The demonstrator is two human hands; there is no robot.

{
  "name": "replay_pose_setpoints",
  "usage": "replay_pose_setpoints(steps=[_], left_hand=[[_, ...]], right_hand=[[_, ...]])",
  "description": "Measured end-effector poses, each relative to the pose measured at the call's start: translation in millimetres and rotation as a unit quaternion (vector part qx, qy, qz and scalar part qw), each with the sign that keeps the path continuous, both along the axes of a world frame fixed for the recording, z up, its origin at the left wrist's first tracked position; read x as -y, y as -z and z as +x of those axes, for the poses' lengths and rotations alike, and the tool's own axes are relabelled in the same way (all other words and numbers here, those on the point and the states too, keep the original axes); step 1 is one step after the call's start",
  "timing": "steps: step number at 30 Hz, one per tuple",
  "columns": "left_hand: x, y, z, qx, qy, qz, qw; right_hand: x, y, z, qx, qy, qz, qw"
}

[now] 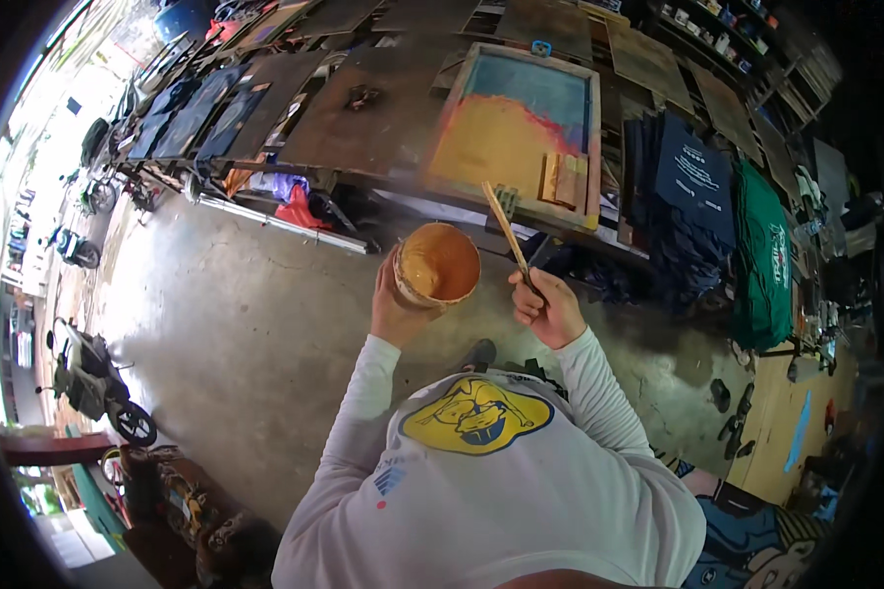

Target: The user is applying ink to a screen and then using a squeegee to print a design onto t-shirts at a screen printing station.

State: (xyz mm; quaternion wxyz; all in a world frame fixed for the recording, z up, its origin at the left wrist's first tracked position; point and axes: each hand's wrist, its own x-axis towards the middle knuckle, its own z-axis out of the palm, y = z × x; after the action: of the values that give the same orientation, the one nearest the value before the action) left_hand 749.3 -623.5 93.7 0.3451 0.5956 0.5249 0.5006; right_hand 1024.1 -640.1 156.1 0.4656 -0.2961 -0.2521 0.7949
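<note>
My left hand (pixel 399 302) is wrapped round a round tub (pixel 437 263), its mouth tilted up so the orange-yellow ink smeared on the inside shows. In my right hand (pixel 549 308) is a thin wooden stirring stick (pixel 504 226), gripped at its dark lower end and pointing up, apart from the tub. Beyond both hands, a wooden-framed printing screen (pixel 517 128) lies on the table, with yellow, red and blue-grey ink areas on its mesh. A wooden squeegee (pixel 564 181) rests in its near right corner.
A long table of dark boards (pixel 363 103) runs across the far side. Dark blue shirts (pixel 692 187) and a green shirt (pixel 762 250) hang at the right. A metal rail (pixel 275 221) edges the table low down. A motorcycle (pixel 96 381) stands at the left.
</note>
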Motion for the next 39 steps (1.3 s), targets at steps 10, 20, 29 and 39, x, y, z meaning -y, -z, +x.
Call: replay_pose_setpoints(steps=[10,20,29,39], left_hand=[[-89.4,9.7,25.9,0.154,0.019,-0.057,0.986],[-220.5,32.6,-3.8,0.196,0.061,-0.042,0.978],[-349.7,21.4,-1.5,0.217,0.078,-0.028,0.973],[-333.4,-3.6,22.3,0.149,0.025,-0.028,0.988]], right_hand=[[-132.3,19.7,48.6,-0.025,0.037,-0.063,0.997],[-312.3,138.0,80.4,0.531,-0.058,0.178,0.826],[-374.5,153.4,56.5,0.691,-0.121,0.229,0.675],[-381.1,149.7,52.5,0.765,-0.056,0.389,0.511]])
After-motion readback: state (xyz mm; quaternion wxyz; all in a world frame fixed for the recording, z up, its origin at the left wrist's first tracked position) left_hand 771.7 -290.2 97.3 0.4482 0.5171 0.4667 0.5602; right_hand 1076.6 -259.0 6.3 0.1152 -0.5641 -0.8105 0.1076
